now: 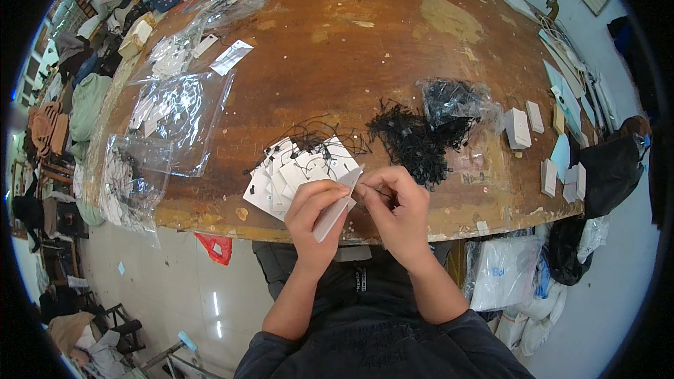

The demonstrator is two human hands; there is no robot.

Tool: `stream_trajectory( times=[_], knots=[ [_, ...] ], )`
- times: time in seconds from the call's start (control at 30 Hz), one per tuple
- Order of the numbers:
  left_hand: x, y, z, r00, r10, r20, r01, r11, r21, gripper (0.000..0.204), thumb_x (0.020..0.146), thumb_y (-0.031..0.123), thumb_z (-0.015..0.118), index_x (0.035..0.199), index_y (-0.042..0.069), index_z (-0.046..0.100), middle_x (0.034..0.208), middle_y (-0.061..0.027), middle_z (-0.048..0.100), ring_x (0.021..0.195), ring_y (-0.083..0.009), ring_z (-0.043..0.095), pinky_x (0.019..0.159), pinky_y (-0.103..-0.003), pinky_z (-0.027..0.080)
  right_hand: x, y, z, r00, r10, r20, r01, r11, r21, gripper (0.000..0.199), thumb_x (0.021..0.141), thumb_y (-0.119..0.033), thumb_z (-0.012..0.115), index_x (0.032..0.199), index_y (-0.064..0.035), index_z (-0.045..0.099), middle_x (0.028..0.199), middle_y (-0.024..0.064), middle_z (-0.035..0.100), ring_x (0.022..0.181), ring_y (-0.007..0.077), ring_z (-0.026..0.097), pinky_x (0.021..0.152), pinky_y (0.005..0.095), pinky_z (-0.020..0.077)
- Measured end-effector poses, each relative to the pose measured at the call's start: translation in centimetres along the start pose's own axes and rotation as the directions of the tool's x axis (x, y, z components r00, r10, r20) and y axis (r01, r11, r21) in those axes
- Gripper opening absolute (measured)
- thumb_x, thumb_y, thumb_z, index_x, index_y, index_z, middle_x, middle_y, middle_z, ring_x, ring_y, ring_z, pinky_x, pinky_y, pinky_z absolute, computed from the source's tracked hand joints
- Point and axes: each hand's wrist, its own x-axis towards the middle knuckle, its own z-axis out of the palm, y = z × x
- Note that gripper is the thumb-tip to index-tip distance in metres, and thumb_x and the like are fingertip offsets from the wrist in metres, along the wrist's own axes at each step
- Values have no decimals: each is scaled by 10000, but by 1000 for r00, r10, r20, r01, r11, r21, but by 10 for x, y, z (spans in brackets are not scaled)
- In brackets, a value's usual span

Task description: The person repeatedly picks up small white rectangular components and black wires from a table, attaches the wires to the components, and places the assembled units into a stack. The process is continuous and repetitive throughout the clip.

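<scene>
My left hand (309,216) is closed round a thin stack of white hang tags (331,220), held tilted over the table's near edge. Close against the upper end of that stack, my right hand (399,212) pinches a thin black tag string, mostly covered by the fingers. Just beyond my left hand, white tags with black strings attached (262,188) lie fanned out in an overlapping heap. A tangled pile of loose black tag strings (407,133) sits beyond my right hand, partly under a clear bag of more black strings (456,102).
Clear plastic bags (186,116) with white tags inside cover the left of the worn wooden table (316,63). Small white card stacks (517,129) stand at the right, near a black bag (611,179). Clothes (91,105) are heaped along the left side.
</scene>
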Motion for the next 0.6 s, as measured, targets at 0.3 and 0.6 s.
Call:
stream_trajectory(
  times=[0.3,0.6],
  knots=[
    [5,2,-1,971,231,54,-237,941,241,251,690,13,734,928,80,689,928,-62,644,823,-208,621,715,-274,508,-1,5,0,997,72,3,-72,996,48,91,882,18,640,943,16,573,837,22,645,706,30,560,620,186,456],
    [10,-3,-9,894,409,185,-448,829,335,197,674,50,755,857,103,709,860,-53,645,795,-238,626,710,-324,515,56,3,-26,980,76,-186,-98,989,-111,66,836,-22,654,900,-18,636,740,5,638,653,43,548,592,216,454]
  ],
)
